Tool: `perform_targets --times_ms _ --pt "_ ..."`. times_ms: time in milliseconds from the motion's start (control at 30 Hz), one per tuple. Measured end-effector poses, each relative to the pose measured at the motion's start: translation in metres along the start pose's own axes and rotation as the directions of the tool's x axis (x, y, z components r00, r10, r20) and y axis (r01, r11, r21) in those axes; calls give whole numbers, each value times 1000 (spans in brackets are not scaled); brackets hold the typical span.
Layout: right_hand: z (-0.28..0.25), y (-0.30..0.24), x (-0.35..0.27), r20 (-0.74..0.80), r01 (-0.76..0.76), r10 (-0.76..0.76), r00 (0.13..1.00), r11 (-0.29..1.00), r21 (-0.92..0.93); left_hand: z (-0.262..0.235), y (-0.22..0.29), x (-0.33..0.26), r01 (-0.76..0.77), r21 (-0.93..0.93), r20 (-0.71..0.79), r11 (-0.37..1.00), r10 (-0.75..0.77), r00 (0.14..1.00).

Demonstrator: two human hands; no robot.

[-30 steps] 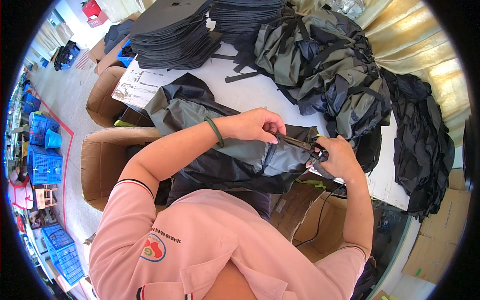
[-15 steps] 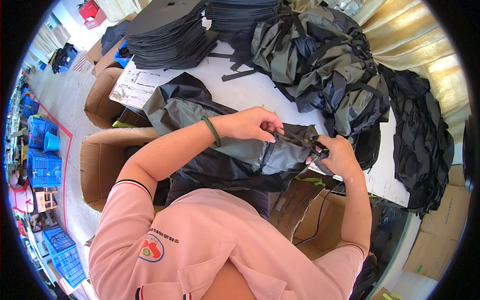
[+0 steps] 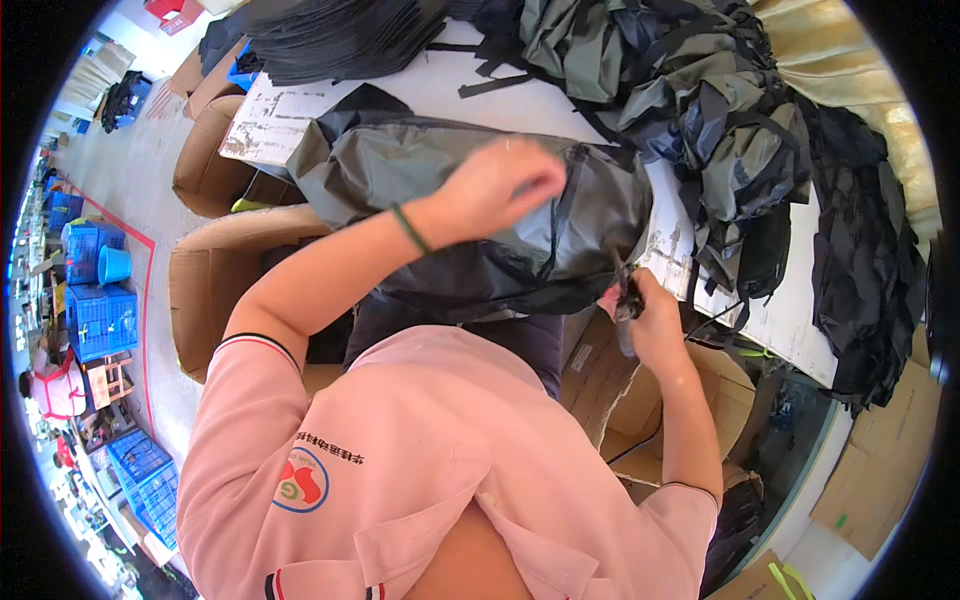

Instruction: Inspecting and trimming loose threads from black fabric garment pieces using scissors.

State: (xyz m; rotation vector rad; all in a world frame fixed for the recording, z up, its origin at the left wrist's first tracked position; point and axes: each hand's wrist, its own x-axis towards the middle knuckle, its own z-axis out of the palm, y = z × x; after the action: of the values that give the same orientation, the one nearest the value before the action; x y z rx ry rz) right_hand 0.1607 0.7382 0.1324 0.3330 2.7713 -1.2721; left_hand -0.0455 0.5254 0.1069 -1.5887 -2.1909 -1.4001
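Observation:
A large grey and black fabric piece (image 3: 400, 170), which looks like a bag body, lies across the table's near edge and over my lap. My left hand (image 3: 505, 190) is raised over its middle, smeared by motion, so its fingers are hard to read. On the piece's right end, my right hand (image 3: 652, 318) is closed around a small dark thing (image 3: 629, 300) at the fabric's corner. A greyish strip hangs below those fingers. What exactly the right hand grips is partly hidden.
A stack of black panels (image 3: 340, 40) stands at the back left of the white table (image 3: 530, 105). Heaped grey and black bags (image 3: 690, 100) fill the back right; black fabric (image 3: 860, 250) hangs at the right edge. Cardboard boxes (image 3: 215, 270) stand around me, with blue crates (image 3: 100, 320) farther left.
My left hand has come off the fabric edge and moved up and left. The right hand has shifted slightly down. The fabric's right end now lies spread out wider, and the view has tilted.

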Motion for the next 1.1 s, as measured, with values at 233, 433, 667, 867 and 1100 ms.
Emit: perform_targets --times_ms 233,433,667,867,1100 --pt "57 9 11 -26 168 -179 983 955 -247 36 20 -119 62 207 306 976 -124 944" --pt "67 18 5 -89 14 -69 994 857 -514 60 6 -124 43 260 323 965 -129 938" --pt "97 54 -30 -93 -149 122 988 906 -397 79 1 -132 114 274 185 955 -168 968" --pt "132 91 -16 -269 -116 85 959 988 -102 102 -22 -111 -85 380 317 921 -44 948" --pt "114 104 -35 -224 79 -119 967 980 -181 83 -21 -100 0 167 362 986 -61 930"
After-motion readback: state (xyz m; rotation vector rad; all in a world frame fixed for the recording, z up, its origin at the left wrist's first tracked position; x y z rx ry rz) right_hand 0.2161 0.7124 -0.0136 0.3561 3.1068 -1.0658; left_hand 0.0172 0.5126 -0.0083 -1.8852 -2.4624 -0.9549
